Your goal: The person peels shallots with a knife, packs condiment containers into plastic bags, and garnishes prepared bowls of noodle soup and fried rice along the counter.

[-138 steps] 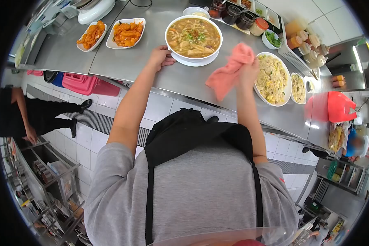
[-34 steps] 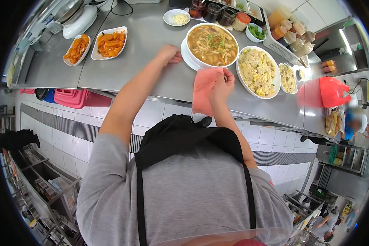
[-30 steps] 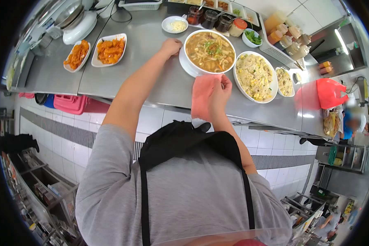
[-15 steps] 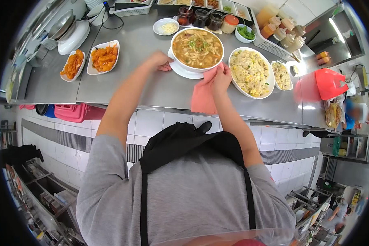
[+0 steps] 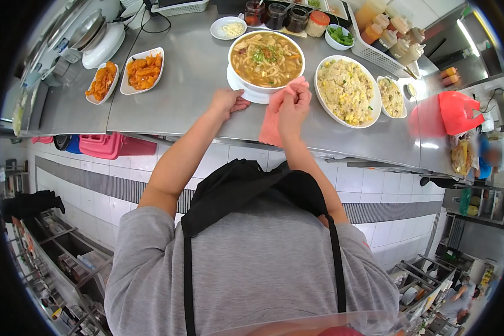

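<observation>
A large white bowl of noodle soup (image 5: 266,60) stands on a white plate (image 5: 252,96) on the steel counter. My left hand (image 5: 228,102) is at the plate's lower left edge, its thumb by the rim and its fingers stretched out low beside it. Pinched in my right hand (image 5: 294,109) is a pink cloth (image 5: 271,126), which touches the bowl's lower right rim and hangs toward the counter's front edge. Right of that hand sits an oval dish of fried rice (image 5: 348,92), with a smaller dish of fried rice (image 5: 392,98) beyond it.
Two white dishes of orange sauced pieces (image 5: 144,73) stand at the left. Behind the bowl are a small plate of chopped garlic-like bits (image 5: 229,28), sauce jars (image 5: 275,17) and a bowl of green leaves (image 5: 340,37). A basket of squeeze bottles (image 5: 386,61) and red bag (image 5: 456,112) are right.
My left hand has moved down and right along the plate's edge. My right hand has shifted slightly left and down, and the cloth is gathered higher against the bowl.
</observation>
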`<move>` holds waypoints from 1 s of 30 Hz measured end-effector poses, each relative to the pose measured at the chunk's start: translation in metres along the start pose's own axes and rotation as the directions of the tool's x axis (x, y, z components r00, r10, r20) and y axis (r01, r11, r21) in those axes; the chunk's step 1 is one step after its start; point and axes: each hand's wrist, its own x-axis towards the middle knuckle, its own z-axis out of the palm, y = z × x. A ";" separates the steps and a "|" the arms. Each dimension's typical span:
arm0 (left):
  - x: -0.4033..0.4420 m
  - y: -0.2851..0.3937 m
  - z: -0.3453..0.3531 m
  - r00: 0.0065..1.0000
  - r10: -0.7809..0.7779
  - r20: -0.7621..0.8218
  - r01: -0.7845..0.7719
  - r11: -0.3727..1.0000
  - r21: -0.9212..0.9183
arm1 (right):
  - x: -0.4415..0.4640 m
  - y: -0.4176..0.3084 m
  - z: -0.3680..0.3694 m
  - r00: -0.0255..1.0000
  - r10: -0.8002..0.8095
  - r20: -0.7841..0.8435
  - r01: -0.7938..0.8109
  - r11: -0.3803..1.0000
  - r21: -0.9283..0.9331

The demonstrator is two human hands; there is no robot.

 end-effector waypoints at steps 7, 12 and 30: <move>-0.003 -0.010 0.016 0.999 -0.031 0.025 0.033 0.996 -0.080 | -0.036 -0.015 0.014 0.972 -0.165 0.167 0.189 0.972 -0.143; -0.022 -0.013 0.005 0.983 0.033 0.180 -0.013 0.994 -0.111 | -0.049 -0.027 0.025 0.882 -0.251 0.399 0.272 0.962 0.004; -0.016 0.047 -0.080 0.672 0.713 -0.202 -0.465 0.618 0.634 | -0.053 -0.021 -0.015 0.792 0.047 0.609 0.177 0.937 -0.302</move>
